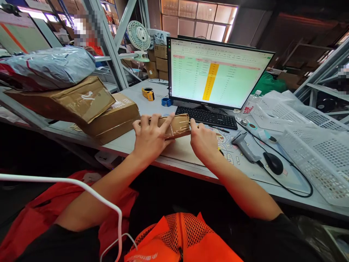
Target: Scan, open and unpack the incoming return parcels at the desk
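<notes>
A small brown cardboard box [178,126] with shiny clear tape is tilted up over the front of the desk. My left hand [149,133] grips its left part, with fingers over the top and the thumb below. At the box's right end, my right hand [203,140] is closed, its index finger and thumb against the taped edge. Whatever that fist holds is hidden. A yellow and black tip [220,151] shows just beside the right wrist; I cannot tell whether it belongs to something in the hand.
Behind the box stand a keyboard [207,117] and a monitor [218,72]. On the right lie a barcode scanner [244,145], a mouse [273,163] and white plastic baskets [313,156]. Stacked cartons [114,118] and a grey bag [60,65] are left. Tape rolls [148,93] sit farther back.
</notes>
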A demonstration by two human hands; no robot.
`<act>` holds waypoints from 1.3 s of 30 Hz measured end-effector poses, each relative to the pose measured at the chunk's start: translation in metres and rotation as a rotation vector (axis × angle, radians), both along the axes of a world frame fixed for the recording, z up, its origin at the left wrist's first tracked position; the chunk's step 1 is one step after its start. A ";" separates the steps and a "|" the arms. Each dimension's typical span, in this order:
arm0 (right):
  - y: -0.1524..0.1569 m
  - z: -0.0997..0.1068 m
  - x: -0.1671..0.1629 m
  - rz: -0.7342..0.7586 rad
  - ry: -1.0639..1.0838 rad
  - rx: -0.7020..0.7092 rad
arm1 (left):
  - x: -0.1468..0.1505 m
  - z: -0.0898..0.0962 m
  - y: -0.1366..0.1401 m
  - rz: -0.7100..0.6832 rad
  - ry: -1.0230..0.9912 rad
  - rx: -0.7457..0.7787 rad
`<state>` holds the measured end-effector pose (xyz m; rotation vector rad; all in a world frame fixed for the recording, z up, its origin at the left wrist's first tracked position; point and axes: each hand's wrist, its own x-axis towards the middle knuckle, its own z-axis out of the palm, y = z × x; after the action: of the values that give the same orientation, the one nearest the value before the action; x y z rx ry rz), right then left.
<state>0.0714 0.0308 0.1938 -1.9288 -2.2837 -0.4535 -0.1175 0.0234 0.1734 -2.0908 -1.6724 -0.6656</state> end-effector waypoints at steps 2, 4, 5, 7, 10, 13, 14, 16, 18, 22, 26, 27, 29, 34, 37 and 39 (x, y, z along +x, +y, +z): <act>-0.004 -0.001 -0.007 0.019 -0.024 -0.024 | -0.006 -0.001 0.003 0.022 -0.046 -0.004; -0.008 -0.003 -0.012 0.031 -0.043 -0.048 | -0.009 -0.003 0.005 0.016 -0.079 -0.005; -0.009 -0.003 -0.014 0.033 -0.053 -0.056 | -0.010 -0.004 0.006 0.006 -0.087 -0.005; -0.012 -0.004 -0.014 0.037 -0.073 -0.060 | -0.012 -0.006 0.007 -0.018 -0.095 0.005; -0.014 -0.002 0.000 0.085 -0.101 -0.041 | -0.025 -0.008 0.010 -0.062 -0.130 0.047; -0.011 0.006 0.029 0.180 -0.094 0.036 | -0.053 -0.011 0.018 -0.154 -0.293 0.113; -0.009 0.011 0.039 0.202 -0.079 0.085 | -0.062 -0.014 0.021 -0.219 -0.373 0.119; -0.005 0.021 0.055 0.256 -0.053 0.189 | -0.074 -0.022 0.028 -0.388 -0.524 0.099; -0.001 0.031 0.063 0.351 -0.065 0.255 | -0.075 -0.032 0.033 -0.525 -0.632 0.061; 0.002 0.047 0.051 0.537 -0.197 0.251 | -0.059 -0.046 0.040 -0.595 -0.732 0.012; 0.001 0.054 0.030 0.571 -0.313 0.189 | -0.056 -0.051 0.046 -0.607 -0.783 -0.040; 0.001 0.055 0.025 0.576 -0.330 0.180 | -0.058 -0.051 0.047 -0.606 -0.797 -0.046; 0.002 0.054 0.019 0.587 -0.353 0.167 | -0.062 -0.054 0.050 -0.601 -0.826 -0.049; 0.012 0.037 0.021 0.592 -0.425 0.076 | -0.072 -0.066 0.055 -0.574 -0.892 -0.051; 0.019 0.023 0.034 0.569 -0.505 -0.011 | -0.076 -0.073 0.059 -0.540 -0.929 -0.065; 0.022 0.016 0.045 0.547 -0.548 -0.041 | -0.076 -0.074 0.063 -0.526 -0.936 -0.074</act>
<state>0.1165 0.0523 0.2095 -1.1901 -3.0195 -0.9465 -0.1939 0.0866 0.0993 -2.4691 -1.4968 -2.0113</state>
